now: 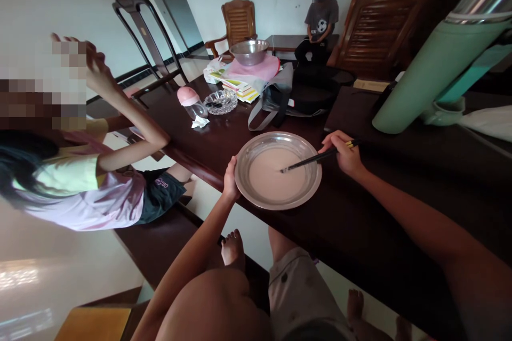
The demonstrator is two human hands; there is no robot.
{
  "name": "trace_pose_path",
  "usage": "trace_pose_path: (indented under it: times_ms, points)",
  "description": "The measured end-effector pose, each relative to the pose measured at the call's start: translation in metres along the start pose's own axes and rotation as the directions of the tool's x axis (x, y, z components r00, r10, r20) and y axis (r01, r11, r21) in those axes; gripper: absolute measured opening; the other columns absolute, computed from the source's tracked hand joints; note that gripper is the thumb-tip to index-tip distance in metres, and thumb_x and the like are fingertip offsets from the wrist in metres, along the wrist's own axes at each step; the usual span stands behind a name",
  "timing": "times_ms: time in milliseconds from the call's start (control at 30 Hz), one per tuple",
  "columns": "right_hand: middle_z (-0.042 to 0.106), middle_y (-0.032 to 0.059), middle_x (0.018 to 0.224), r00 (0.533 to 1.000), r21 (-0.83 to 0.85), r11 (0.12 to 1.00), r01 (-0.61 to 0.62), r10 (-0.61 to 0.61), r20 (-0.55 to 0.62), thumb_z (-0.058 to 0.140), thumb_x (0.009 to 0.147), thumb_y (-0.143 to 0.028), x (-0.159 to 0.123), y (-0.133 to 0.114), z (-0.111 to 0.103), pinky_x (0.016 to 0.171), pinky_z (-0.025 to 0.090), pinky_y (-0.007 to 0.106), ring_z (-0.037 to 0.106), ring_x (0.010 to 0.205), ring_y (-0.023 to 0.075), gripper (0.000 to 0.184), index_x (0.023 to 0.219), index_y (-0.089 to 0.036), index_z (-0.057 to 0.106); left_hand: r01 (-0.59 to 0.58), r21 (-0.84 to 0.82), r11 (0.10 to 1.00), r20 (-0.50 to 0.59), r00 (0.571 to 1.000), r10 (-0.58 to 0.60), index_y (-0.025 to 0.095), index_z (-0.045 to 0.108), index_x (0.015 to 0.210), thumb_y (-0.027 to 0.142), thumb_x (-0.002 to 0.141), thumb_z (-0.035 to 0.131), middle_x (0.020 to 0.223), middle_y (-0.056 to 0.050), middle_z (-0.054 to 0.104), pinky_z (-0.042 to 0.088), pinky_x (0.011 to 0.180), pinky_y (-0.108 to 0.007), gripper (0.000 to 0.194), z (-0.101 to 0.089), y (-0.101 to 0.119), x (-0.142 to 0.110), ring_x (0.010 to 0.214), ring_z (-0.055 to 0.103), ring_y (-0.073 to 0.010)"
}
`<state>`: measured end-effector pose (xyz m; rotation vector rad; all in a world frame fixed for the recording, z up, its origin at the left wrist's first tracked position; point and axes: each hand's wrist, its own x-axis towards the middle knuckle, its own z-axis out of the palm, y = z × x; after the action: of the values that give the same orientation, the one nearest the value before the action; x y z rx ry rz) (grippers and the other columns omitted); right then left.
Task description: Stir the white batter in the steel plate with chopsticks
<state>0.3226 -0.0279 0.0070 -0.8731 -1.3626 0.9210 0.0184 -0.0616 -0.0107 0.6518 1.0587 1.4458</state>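
Observation:
A wide metal basin stands at the near edge of the dark table, with a smooth, pale pinkish-beige liquid in it. My left hand grips the basin's left rim. In my right hand, closed around them, are dark chopsticks with gold bands near the upper end. They slant over the right rim, and their tips dip into the liquid near the middle. Part of my left hand's fingers is hidden by the basin.
Beyond the basin lie a grey bag, a glass ashtray, a pink-lidded bottle, a crumpled tissue and another metal bowl on papers. A green thermos stands right. One person sits left, another at the back.

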Motion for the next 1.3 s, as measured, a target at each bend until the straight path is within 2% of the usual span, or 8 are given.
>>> trace_pose_path:
  times_ms: [167,367,500,667,800,1000,1133,1300]
  points:
    - [0.072,0.0007,0.063,0.990,-0.024,0.998,-0.053,0.056,0.130,0.063,0.086,-0.061,-0.0024,-0.0022,0.0031,0.061,0.055,0.034,0.069,0.059,0.0194,0.039,0.081,-0.024,0.070,-0.003,0.012,1.000,-0.002,1.000,0.003,0.018,0.072,0.101,0.062,0.071,0.075,0.097,-0.008,0.077,0.057,0.090,-0.041,0.053,0.0006,0.0006,-0.0004,0.108,0.069,-0.0340]
    - [0.068,-0.0001,0.057,1.000,0.004,1.000,-0.010,0.010,0.010,0.060,0.088,-0.060,-0.0008,-0.0015,0.0007,0.060,0.054,0.033,0.065,0.052,0.0182,0.039,0.078,-0.023,0.069,0.024,-0.023,0.999,-0.017,1.000,-0.024,0.018,0.070,0.097,0.061,0.070,0.075,0.094,-0.007,0.077,0.056,0.090,-0.041,0.051,-0.0009,-0.0015,0.0010,0.106,0.070,-0.0325]
    - [0.073,0.0018,0.064,0.986,-0.023,0.999,-0.047,0.050,0.161,0.063,0.086,-0.061,-0.0026,-0.0024,0.0030,0.063,0.055,0.033,0.070,0.062,0.0200,0.039,0.081,-0.023,0.071,0.009,-0.018,1.000,-0.005,1.000,-0.009,0.018,0.070,0.100,0.060,0.070,0.076,0.094,-0.007,0.077,0.056,0.091,-0.039,0.052,-0.0019,-0.0026,0.0021,0.107,0.070,-0.0313]
    - [0.069,-0.0002,0.058,1.000,-0.006,1.000,0.003,-0.003,-0.001,0.061,0.088,-0.060,-0.0003,-0.0020,0.0001,0.062,0.053,0.034,0.067,0.055,0.0189,0.039,0.077,-0.023,0.069,0.003,-0.004,1.000,-0.002,1.000,-0.003,0.018,0.070,0.101,0.062,0.072,0.073,0.097,-0.007,0.077,0.056,0.090,-0.041,0.053,-0.0011,-0.0019,0.0014,0.105,0.070,-0.0324]
    - [0.071,0.0007,0.062,0.989,-0.023,0.998,-0.050,0.053,0.141,0.063,0.087,-0.060,-0.0016,-0.0023,0.0020,0.061,0.054,0.033,0.068,0.059,0.0191,0.038,0.080,-0.023,0.070,0.011,-0.009,1.000,0.012,1.000,-0.011,0.019,0.071,0.102,0.062,0.072,0.073,0.098,-0.008,0.077,0.056,0.090,-0.041,0.053,-0.0011,-0.0012,0.0010,0.105,0.070,-0.0327]
    - [0.069,-0.0006,0.058,1.000,0.027,1.000,0.010,-0.011,0.022,0.061,0.088,-0.058,-0.0006,-0.0012,0.0003,0.061,0.053,0.033,0.065,0.053,0.0174,0.037,0.078,-0.024,0.069,-0.001,0.003,1.000,0.001,1.000,0.001,0.018,0.070,0.102,0.063,0.072,0.073,0.097,-0.008,0.077,0.057,0.090,-0.042,0.055,-0.0019,-0.0020,0.0014,0.106,0.070,-0.0332]
    - [0.072,0.0005,0.064,0.985,0.001,0.998,-0.056,0.055,0.166,0.063,0.088,-0.058,-0.0023,-0.0018,0.0017,0.057,0.052,0.032,0.066,0.055,0.0179,0.035,0.083,-0.023,0.070,-0.001,-0.006,1.000,0.009,1.000,0.001,0.018,0.070,0.102,0.063,0.070,0.075,0.098,-0.008,0.077,0.057,0.089,-0.042,0.056,-0.0016,-0.0019,0.0011,0.106,0.070,-0.0337]
    - [0.069,-0.0001,0.058,1.000,0.006,1.000,-0.004,0.003,0.016,0.062,0.087,-0.059,-0.0005,-0.0013,0.0008,0.061,0.054,0.034,0.066,0.054,0.0181,0.038,0.076,-0.024,0.068,0.008,-0.003,1.000,0.020,1.000,-0.007,0.019,0.071,0.105,0.063,0.072,0.073,0.099,-0.008,0.077,0.057,0.090,-0.042,0.055,-0.0004,-0.0001,-0.0009,0.107,0.070,-0.0333]
